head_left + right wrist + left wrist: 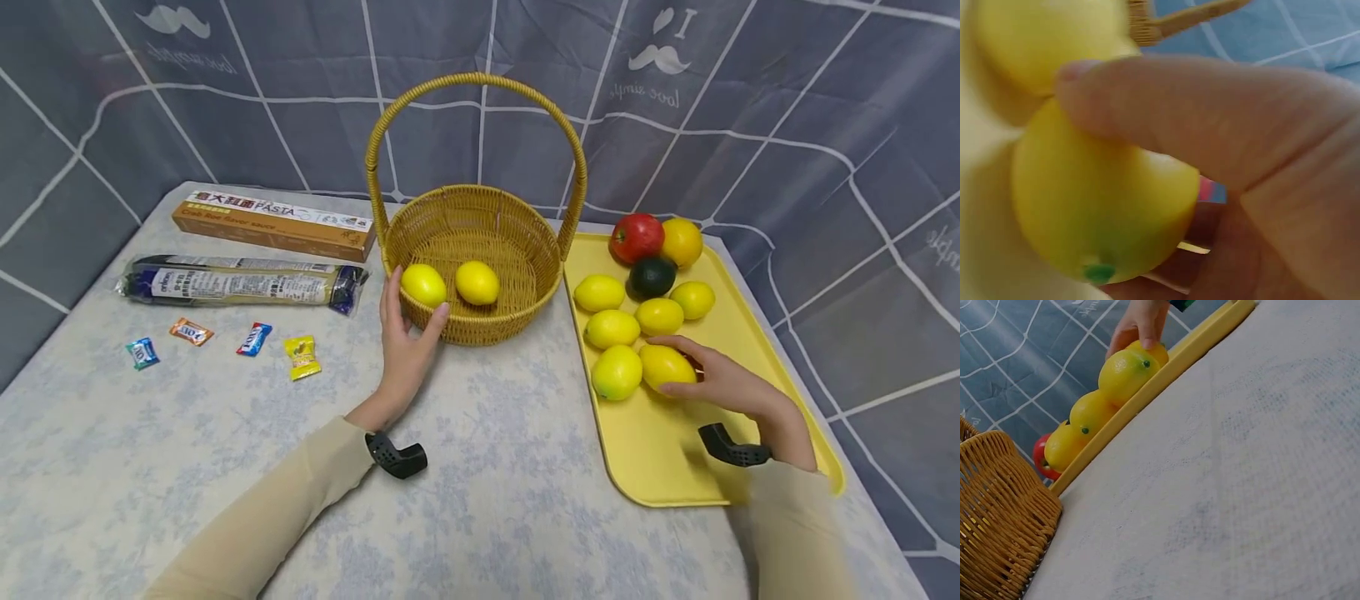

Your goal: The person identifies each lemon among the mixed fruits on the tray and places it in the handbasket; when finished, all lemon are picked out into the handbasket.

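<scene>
A wicker basket (480, 332) with a tall hooped handle stands in the middle, holding two lemons (477, 283). Against its front left rim rests my left hand (405, 354), thumb and fingers spread; the left wrist view shows the basket's side (1004, 512) but not this hand. Over the yellow tray (675, 454), my right hand (723, 379) grips a lemon (666, 369) between thumb and fingers. Close up, the thumb presses on this lemon (1097, 200), its green tip facing down. Several other lemons (611, 330) lie beside it on the tray.
At the tray's far end are a red apple-like fruit (637, 239), an orange fruit (682, 242) and a dark green avocado-like one (652, 277). On the left lie a pasta box (273, 225), a clear-wrapped noodle pack (243, 282) and several small wrapped candies (302, 357).
</scene>
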`<state>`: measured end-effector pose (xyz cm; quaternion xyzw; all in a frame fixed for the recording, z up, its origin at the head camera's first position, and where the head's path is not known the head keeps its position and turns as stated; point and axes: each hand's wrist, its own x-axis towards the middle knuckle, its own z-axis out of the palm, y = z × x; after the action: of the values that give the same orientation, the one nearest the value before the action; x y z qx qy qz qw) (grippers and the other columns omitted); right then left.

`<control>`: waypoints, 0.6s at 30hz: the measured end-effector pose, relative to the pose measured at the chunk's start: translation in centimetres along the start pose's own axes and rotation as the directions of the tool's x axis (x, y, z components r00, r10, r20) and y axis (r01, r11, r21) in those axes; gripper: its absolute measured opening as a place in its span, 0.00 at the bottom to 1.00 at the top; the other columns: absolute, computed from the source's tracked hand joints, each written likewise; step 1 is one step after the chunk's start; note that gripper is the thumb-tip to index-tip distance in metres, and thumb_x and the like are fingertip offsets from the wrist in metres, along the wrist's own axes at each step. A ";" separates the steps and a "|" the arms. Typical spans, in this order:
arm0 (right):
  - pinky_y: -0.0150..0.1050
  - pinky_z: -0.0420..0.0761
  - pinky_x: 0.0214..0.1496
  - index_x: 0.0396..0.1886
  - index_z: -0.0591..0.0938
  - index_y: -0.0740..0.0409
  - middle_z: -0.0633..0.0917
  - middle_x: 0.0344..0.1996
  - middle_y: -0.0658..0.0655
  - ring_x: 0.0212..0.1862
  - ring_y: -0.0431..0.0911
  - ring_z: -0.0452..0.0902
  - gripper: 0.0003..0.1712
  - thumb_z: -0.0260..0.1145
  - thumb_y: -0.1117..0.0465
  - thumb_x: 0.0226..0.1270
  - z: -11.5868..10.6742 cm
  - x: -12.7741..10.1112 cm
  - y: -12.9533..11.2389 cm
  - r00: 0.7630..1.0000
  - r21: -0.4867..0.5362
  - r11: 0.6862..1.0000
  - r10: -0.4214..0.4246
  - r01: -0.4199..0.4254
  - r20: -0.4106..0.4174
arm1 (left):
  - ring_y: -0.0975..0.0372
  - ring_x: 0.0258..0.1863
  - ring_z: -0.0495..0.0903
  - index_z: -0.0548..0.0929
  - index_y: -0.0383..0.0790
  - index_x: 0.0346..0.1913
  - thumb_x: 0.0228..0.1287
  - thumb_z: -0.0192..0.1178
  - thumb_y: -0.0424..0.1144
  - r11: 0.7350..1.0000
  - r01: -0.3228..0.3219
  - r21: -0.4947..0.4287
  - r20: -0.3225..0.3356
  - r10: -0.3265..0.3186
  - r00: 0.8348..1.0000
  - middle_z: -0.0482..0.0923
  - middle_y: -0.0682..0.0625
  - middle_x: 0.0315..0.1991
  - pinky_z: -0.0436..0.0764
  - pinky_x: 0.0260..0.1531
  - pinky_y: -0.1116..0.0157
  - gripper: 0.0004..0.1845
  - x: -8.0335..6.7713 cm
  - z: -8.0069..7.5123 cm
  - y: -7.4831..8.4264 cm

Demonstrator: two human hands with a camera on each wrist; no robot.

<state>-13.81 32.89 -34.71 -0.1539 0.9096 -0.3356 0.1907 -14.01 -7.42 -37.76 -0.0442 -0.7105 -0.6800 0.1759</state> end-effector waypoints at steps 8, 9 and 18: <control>0.30 0.72 0.51 0.71 0.58 0.55 0.65 0.61 0.59 0.53 0.47 0.68 0.36 0.61 0.67 0.66 -1.7 3.2 -7.4 0.964 0.189 0.945 -0.264 0.266 -0.037 | 0.50 0.70 0.41 0.48 0.36 0.73 0.65 0.57 0.33 1.000 0.001 0.004 0.003 -0.001 1.000 0.35 0.37 0.72 0.54 0.61 0.46 0.39 -0.1 0.0 0.2; 0.33 0.73 0.51 0.71 0.58 0.55 0.65 0.61 0.59 0.54 0.49 0.67 0.36 0.61 0.67 0.66 -1.4 4.3 -8.5 0.957 0.232 0.929 -0.289 0.287 -0.028 | 0.50 0.70 0.41 0.48 0.35 0.73 0.65 0.57 0.33 1.000 0.001 0.002 0.003 -0.001 1.000 0.35 0.36 0.72 0.55 0.61 0.46 0.39 -0.1 0.1 0.0; 0.44 0.69 0.56 0.68 0.62 0.55 0.68 0.59 0.55 0.55 0.50 0.67 0.37 0.66 0.55 0.63 3.9 14.8 -15.9 0.916 0.311 0.903 -0.361 0.296 0.177 | 0.56 0.69 0.43 0.49 0.44 0.74 0.65 0.59 0.39 0.999 -0.026 0.029 -0.013 0.026 1.000 0.37 0.45 0.72 0.57 0.60 0.48 0.40 0.5 0.0 -3.5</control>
<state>-22.64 13.12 -30.36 -0.3152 0.7858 -0.4672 0.2547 -15.57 -7.76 -40.88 -0.0463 -0.7183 -0.6676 0.1903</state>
